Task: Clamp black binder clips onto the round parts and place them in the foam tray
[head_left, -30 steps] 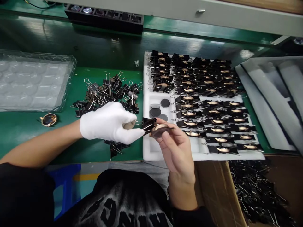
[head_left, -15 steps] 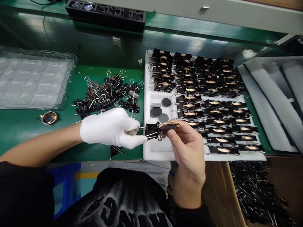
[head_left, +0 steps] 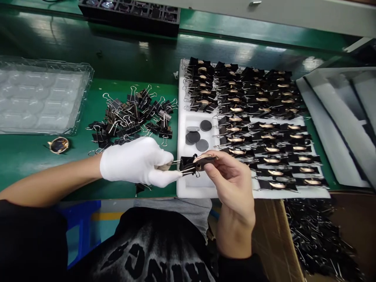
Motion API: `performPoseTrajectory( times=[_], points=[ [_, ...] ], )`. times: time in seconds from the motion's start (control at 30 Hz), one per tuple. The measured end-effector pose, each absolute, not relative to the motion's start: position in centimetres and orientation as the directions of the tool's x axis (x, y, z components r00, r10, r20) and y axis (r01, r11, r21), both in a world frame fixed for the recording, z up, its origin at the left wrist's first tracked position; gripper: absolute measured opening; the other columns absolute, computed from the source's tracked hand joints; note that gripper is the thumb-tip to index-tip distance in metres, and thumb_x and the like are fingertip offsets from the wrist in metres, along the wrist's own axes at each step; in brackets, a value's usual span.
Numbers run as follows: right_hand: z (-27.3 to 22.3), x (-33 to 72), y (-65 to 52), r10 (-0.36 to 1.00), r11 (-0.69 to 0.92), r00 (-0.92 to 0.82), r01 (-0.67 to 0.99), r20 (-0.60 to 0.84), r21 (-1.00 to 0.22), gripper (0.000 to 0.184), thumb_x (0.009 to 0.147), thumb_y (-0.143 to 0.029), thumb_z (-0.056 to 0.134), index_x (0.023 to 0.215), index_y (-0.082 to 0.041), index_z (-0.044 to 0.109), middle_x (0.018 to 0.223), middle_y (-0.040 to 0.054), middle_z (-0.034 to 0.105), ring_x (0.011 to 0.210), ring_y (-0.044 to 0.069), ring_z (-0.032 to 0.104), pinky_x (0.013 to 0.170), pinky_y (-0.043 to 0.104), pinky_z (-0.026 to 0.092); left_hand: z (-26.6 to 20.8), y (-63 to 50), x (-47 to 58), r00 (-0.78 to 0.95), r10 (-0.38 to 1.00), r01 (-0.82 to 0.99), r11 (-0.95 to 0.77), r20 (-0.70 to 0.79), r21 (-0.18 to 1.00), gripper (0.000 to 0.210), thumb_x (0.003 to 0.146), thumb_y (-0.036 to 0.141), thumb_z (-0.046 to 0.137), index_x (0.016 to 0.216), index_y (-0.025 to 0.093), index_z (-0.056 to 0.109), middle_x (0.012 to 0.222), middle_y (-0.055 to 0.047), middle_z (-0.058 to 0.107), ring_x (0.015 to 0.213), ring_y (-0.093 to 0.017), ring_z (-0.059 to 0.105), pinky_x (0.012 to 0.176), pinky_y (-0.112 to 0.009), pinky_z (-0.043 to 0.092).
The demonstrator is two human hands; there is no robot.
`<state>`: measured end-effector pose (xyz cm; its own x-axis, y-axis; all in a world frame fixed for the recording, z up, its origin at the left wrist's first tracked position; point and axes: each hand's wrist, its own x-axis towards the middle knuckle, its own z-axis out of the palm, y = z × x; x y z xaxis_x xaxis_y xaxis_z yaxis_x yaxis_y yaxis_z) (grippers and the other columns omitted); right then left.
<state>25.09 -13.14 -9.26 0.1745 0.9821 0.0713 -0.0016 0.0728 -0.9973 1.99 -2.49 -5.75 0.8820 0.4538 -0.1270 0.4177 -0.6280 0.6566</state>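
My left hand [head_left: 138, 161], in a white glove, pinches the wire handles of a black binder clip [head_left: 188, 163]. The clip's jaws are at the left edge of a watch case [head_left: 205, 159], round and gold-rimmed with a dark face. My bare right hand [head_left: 232, 176] grips that case between thumb and fingers, tilted nearly edge-on. Whether the jaws have closed on its rim I cannot tell. Just beyond, several dark round discs [head_left: 202, 145] lie in the white foam tray [head_left: 188, 192]. A heap of binder clips [head_left: 129, 117] lies behind my left hand.
Rows of clipped gold-rimmed pieces [head_left: 267, 137] fill most of the foam tray. At left are a clear plastic tray [head_left: 38, 98] and one loose gold-rimmed piece [head_left: 59, 145]. A black compartment box [head_left: 129, 15] stands at the back. Below right, a cardboard box [head_left: 282, 235] holds many clips.
The watch case has turned more edge-on in my right hand, and the clip sits closer against its left edge. My hands have hardly moved otherwise.
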Motion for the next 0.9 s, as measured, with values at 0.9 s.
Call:
performPoseTrajectory(
  times=[0.9],
  points=[
    [-10.0, 22.5, -12.7, 0.964, -0.104, 0.147, -0.56, -0.222, -0.822, 0.023, 0.085, -0.047, 0.083, 0.084, -0.026, 0.075, 0.089, 0.0007, 0.066, 0.078, 0.015, 0.065, 0.069, 0.029, 0.06, -7.3, 0.8, 2.8, 0.888, 0.455, 0.449, -0.82, 0.073, -0.353, 0.025, 0.099, 0.012, 0.053, 0.08, 0.017, 0.067, 0.072, -0.009, 0.065, 0.067, -0.022, 0.06, 0.062, -0.035, 0.024]
  ],
)
